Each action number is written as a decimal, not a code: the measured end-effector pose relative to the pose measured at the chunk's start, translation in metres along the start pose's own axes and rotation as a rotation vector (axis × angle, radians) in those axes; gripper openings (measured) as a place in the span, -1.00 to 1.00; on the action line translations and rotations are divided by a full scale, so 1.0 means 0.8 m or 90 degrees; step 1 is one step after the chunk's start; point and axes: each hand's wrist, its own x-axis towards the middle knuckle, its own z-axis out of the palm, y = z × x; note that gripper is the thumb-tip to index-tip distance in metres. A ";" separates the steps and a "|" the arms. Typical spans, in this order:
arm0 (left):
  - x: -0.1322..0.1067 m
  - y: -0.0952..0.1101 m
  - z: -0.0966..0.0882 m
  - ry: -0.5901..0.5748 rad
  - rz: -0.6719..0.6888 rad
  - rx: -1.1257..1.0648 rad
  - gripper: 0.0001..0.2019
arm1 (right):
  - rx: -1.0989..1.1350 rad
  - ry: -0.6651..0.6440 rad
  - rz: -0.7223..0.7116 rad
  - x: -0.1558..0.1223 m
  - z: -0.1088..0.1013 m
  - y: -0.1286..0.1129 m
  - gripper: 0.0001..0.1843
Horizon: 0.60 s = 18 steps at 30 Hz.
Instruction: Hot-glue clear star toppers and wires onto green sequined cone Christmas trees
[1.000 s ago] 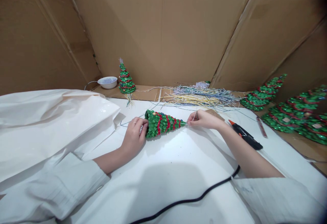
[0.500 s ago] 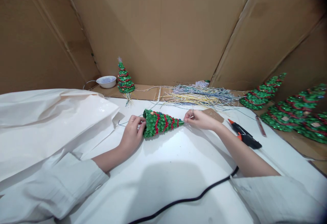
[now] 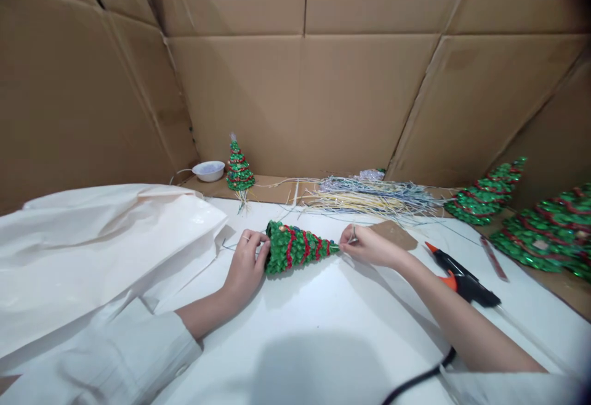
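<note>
A small green Christmas tree (image 3: 300, 249) wound with red garland lies on its side over the white table (image 3: 318, 343), its tip pointing right. My left hand (image 3: 245, 262) is closed at the hollow base, fingers curled at the rim; thin wire (image 3: 226, 244) sticks out left of it. At the other end, my right hand (image 3: 364, 245) pinches the tree's tip between thumb and fingertips. Whether a thin wire is also in that pinch is too small to tell.
Behind lies a bundle of cut wires (image 3: 378, 199). At the back left stand a finished small tree (image 3: 239, 168) and a white bowl (image 3: 209, 172). A black glue gun (image 3: 466, 279), a cardboard piece (image 3: 393, 234) and larger trees (image 3: 484, 194) are right; white plastic sheeting (image 3: 106, 257) is left.
The camera view has tilted up, so everything sits lower in the picture. Both hands keep their places at the base and tip of the tree.
</note>
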 end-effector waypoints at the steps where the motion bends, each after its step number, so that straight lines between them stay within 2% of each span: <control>1: 0.000 0.001 0.000 0.008 -0.001 -0.005 -0.88 | -0.012 0.004 -0.006 0.000 0.001 0.000 -0.82; 6: -0.003 0.002 0.000 0.025 -0.017 -0.059 -0.84 | -0.040 0.012 0.012 -0.001 0.006 -0.009 -0.80; 10: -0.003 0.000 0.000 0.006 -0.047 -0.128 -0.81 | -0.030 0.035 0.018 -0.001 0.011 -0.017 -0.79; 15: -0.002 -0.003 0.001 -0.006 -0.084 -0.157 -0.77 | 0.003 0.056 -0.016 0.003 0.021 -0.009 -0.79; 18: 0.000 -0.004 0.002 -0.016 -0.091 -0.169 -0.76 | -0.028 0.082 -0.017 0.004 0.028 -0.008 -0.79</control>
